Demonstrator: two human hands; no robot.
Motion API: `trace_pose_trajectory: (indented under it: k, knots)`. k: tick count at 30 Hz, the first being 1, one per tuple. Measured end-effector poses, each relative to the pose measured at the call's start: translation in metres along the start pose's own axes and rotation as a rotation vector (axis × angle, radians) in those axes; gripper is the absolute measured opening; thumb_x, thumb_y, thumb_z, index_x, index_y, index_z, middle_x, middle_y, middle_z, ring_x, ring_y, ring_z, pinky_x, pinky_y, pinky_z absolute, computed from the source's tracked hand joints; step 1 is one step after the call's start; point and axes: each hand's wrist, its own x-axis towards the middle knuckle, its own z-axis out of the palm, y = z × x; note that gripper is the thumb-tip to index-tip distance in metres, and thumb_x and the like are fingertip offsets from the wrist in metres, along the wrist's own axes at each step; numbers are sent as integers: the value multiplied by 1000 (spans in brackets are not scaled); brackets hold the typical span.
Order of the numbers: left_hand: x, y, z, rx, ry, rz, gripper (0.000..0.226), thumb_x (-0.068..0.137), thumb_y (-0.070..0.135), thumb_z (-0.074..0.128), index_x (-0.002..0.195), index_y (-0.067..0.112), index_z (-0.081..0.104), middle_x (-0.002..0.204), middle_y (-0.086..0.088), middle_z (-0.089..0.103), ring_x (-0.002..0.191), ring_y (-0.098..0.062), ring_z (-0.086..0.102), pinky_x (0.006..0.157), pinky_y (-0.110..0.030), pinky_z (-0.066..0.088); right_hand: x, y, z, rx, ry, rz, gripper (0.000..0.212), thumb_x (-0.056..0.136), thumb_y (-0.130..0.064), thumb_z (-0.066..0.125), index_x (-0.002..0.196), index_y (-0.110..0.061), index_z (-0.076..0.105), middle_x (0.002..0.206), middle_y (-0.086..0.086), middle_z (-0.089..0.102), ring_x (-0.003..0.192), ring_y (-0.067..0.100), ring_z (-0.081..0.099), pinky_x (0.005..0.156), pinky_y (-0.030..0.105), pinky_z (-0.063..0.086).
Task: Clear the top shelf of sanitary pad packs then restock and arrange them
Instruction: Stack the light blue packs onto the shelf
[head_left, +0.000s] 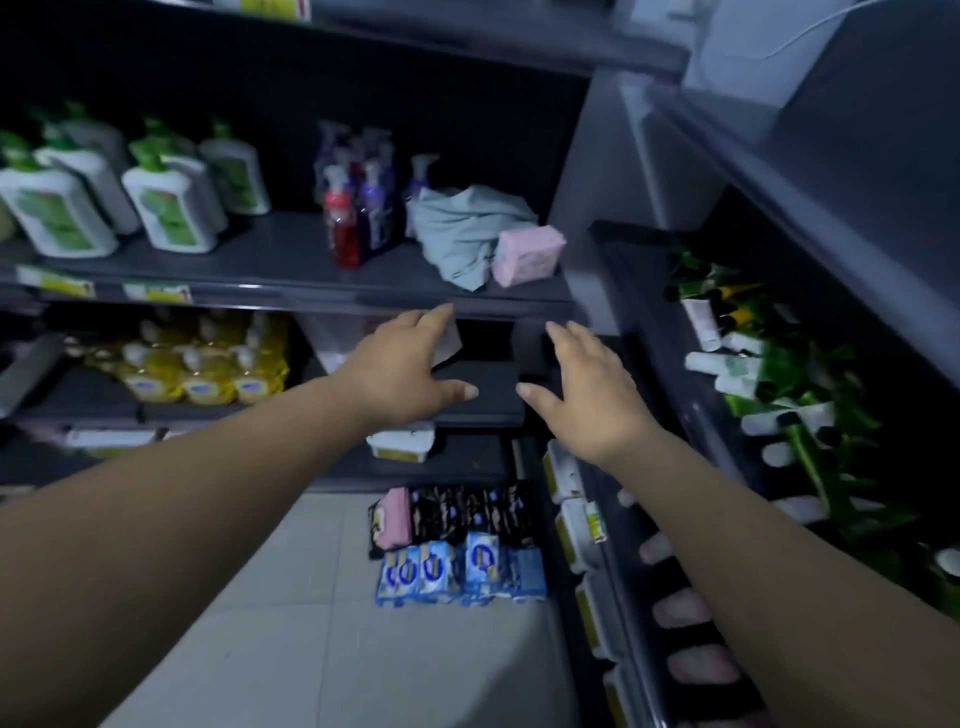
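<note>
The sanitary pad packs lie in two places. Most sit on the tiled floor in the lower middle of the frame: a pink pack and dark patterned packs behind, with a row of blue packs in front, pressed side by side. One more, a pink pad pack, rests on the grey shelf right of centre, touching a crumpled grey-blue cloth.

The left hand reaches forward just below that shelf's front edge with fingers straight and spread, holding nothing that I can make out. A pale slip shows behind its fingertips, and I cannot tell whether they touch it. The right hand, near it, is likewise spread and empty.

These packs are probably light, soft and squashy in slick film wrap, so they are best taken across the flat faces or several at once between both palms. A pinch at a corner may let them slide.

At upper left stand white bottles with green caps, with yellow bottles on the shelf below. Red and purple pump bottles stand just left of the cloth. At far right, green and white tubes crowd a side rack. The cloth takes up shelf room and, in my judgement, needs moving before restocking.
</note>
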Motion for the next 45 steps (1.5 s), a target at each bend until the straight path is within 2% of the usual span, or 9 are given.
trace_pose_trajectory:
  k: [8, 22, 25, 28, 30, 33, 36, 40, 45]
  knots:
    - [4, -79, 96, -46, -125, -270, 98, 83, 54, 68, 155, 21, 12, 157, -10, 25, 142, -28, 30, 112, -37, 32, 41, 36, 134, 191, -191, 79, 78, 95, -46, 55, 155, -18, 15, 162, 4, 14, 146, 26, 22, 116, 37, 23]
    - [62, -187, 349, -478, -309, -714, 92, 82, 46, 72, 153, 17, 21, 151, -7, 37, 131, -25, 43, 92, -28, 37, 63, 179, 385, 542, -353, 637, 72, 96, -36, 59, 153, -9, 24, 153, 10, 35, 138, 27, 38, 104, 31, 35]
    - [75, -215, 411, -585, -342, -796, 110, 69, 56, 79, 154, 20, 19, 153, -6, 35, 133, -27, 43, 104, -40, 42, 67, 201, 443, 573, -367, 686, 65, 92, -39, 62, 144, -6, 39, 140, 12, 49, 124, 29, 52, 99, 36, 44]
    - [85, -234, 470, -647, -335, -859, 102, 72, 46, 82, 150, 15, 24, 144, -1, 40, 120, -23, 49, 91, -33, 44, 69, 225, 504, 642, -373, 723, 59, 87, -41, 66, 132, -8, 48, 124, 10, 60, 111, 28, 60, 91, 40, 51]
    - [89, -242, 505, -706, -331, -894, 99, 71, 41, 84, 147, 16, 26, 135, 1, 43, 113, -17, 48, 87, -30, 40, 73, 235, 537, 682, -366, 752, 47, 88, -35, 67, 124, -9, 52, 111, 3, 62, 104, 23, 61, 83, 31, 47]
    - [96, -262, 559, -783, -331, -919, 117, 36, 61, 90, 134, 25, 36, 131, 4, 54, 115, -18, 55, 96, -36, 46, 82, 245, 581, 716, -351, 744, 76, 72, -58, 67, 129, -9, 52, 119, 2, 63, 109, 19, 61, 92, 33, 49]
    - [102, -277, 601, -763, -306, -994, 106, 34, 52, 91, 118, 21, 35, 121, -5, 57, 110, -25, 58, 97, -44, 49, 87, 271, 641, 797, -296, 756, 104, 50, -74, 62, 133, -14, 49, 127, 5, 63, 115, 23, 62, 99, 45, 50]
    - [107, -282, 639, -807, -229, -1034, 80, 60, 27, 92, 112, 16, 32, 108, -2, 55, 101, -22, 55, 85, -36, 47, 93, 266, 655, 880, -300, 794, 89, 60, -57, 77, 133, -17, 47, 127, 1, 61, 114, 21, 61, 100, 43, 49]
    - [102, -293, 659, -670, -157, -1030, 62, 58, 27, 91, 105, 6, 56, 97, -11, 66, 88, -29, 64, 76, -39, 55, 80, 266, 677, 805, -318, 776, 43, 76, -25, 78, 115, -13, 61, 109, 4, 69, 97, 20, 67, 87, 40, 56]
